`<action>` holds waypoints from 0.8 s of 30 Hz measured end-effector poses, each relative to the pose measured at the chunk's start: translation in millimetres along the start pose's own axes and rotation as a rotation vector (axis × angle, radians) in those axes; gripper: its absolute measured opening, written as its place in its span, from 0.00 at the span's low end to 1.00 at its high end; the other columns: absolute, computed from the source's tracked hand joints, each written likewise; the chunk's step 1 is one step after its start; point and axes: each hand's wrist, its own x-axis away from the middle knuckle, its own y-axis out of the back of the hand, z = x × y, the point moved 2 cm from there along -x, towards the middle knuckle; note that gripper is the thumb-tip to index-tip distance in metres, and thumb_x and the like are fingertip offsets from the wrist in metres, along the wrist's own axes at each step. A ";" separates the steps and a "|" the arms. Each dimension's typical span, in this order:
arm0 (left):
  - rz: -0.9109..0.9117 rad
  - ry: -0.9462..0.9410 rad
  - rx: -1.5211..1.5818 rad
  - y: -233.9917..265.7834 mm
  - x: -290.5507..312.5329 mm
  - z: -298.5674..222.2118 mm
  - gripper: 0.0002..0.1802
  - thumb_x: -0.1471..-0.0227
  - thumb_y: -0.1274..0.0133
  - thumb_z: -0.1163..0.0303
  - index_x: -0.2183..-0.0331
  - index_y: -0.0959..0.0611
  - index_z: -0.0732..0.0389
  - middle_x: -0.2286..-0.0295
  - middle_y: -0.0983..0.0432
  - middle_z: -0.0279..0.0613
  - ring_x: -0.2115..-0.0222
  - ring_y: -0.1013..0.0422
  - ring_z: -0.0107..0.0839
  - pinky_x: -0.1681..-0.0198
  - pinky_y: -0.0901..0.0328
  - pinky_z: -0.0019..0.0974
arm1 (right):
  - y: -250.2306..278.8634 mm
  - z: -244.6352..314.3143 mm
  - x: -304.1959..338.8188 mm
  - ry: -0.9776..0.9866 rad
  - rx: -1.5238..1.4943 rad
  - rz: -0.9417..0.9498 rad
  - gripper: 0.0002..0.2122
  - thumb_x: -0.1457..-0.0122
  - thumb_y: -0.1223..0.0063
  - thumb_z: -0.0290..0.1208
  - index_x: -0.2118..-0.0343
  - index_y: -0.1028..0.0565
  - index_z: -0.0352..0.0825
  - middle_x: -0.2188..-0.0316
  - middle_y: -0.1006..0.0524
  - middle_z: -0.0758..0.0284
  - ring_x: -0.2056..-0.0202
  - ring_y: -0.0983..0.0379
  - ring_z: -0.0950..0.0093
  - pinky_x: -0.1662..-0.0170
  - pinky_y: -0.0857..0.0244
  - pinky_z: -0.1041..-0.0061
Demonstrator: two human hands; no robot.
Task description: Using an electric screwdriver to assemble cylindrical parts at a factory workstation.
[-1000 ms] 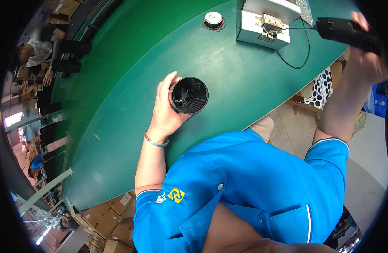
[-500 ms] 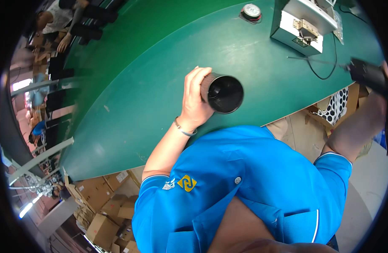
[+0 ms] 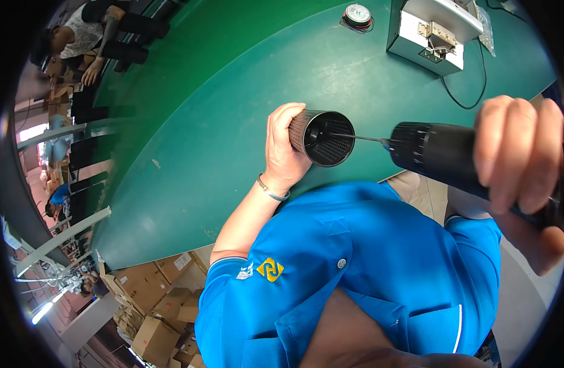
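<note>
My left hand is wrapped round a black, ribbed cylindrical housing. Its open mouth faces right, and rows of small dots or holes line the inner wall. In my right hand is a black electric screwdriver, held level at the right. The screwdriver's long thin bit reaches left into the mouth of the housing. Whether the tip touches anything inside is too small to tell.
On the green table, a round part with a pale top and red and black wires lies at the back. A white box-shaped device with a metal mechanism and black cable stands back right. Cardboard boxes are stacked lower left. Another person sits far left.
My right hand has brought the screwdriver in from the far right edge, and its bit now reaches inside the housing. My left hand keeps the housing in nearly the same place.
</note>
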 end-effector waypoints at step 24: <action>-0.058 -0.084 0.067 1.3 5.1 1.9 0.37 0.71 0.34 0.81 0.55 0.32 0.62 0.59 0.29 0.48 0.58 0.32 0.45 0.52 0.36 0.42 | -28.8 -61.0 -2.3 0.035 0.031 0.136 0.26 0.56 0.31 0.35 0.58 0.36 0.38 0.73 0.25 0.70 0.75 0.25 0.76 0.70 0.30 0.79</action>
